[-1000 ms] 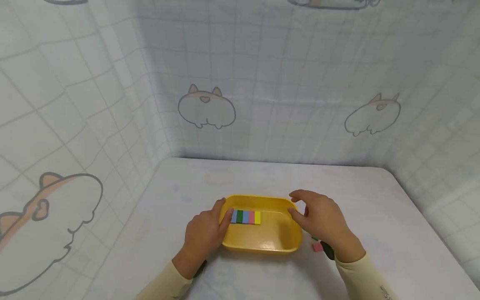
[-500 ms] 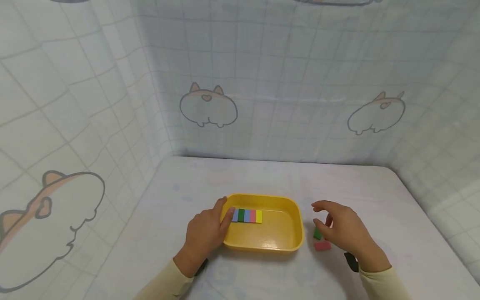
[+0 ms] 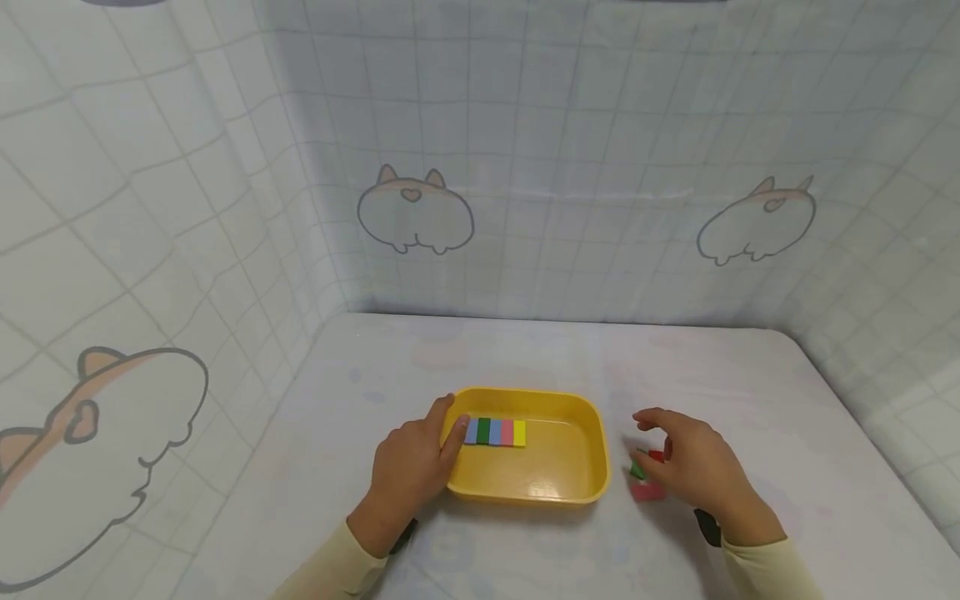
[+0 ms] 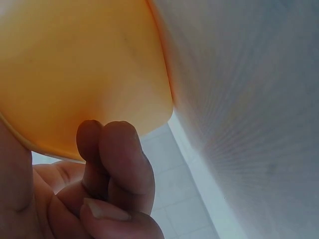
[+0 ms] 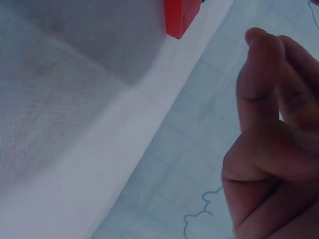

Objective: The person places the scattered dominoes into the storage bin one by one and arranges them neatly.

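A shallow yellow tray [image 3: 558,475] sits at the table's middle in the head view. Inside it, against the left side, lies a row of coloured blocks [image 3: 495,432]: blue, green, blue, pink and yellow; the thumb partly covers the left end. My left hand [image 3: 412,458] grips the tray's left rim, thumb inside, fingers curled against the outer wall [image 4: 99,59]. Right of the tray, my right hand [image 3: 697,462] hovers with thumb and forefinger apart over a green block [image 3: 637,468], a pinkish-red block [image 3: 647,492] and a red block [image 5: 178,17]. Nothing shows between its fingers.
A white cloth-like surface [image 3: 420,350] covers the table. Grid-patterned curtains [image 3: 570,233] with cartoon animals rise behind it and on both sides. Dark straps [image 3: 707,527] show at the wrists.
My right hand has moved from above the tray's right rim rightward to the loose blocks, uncovering more of them. The left hand keeps its hold on the tray.
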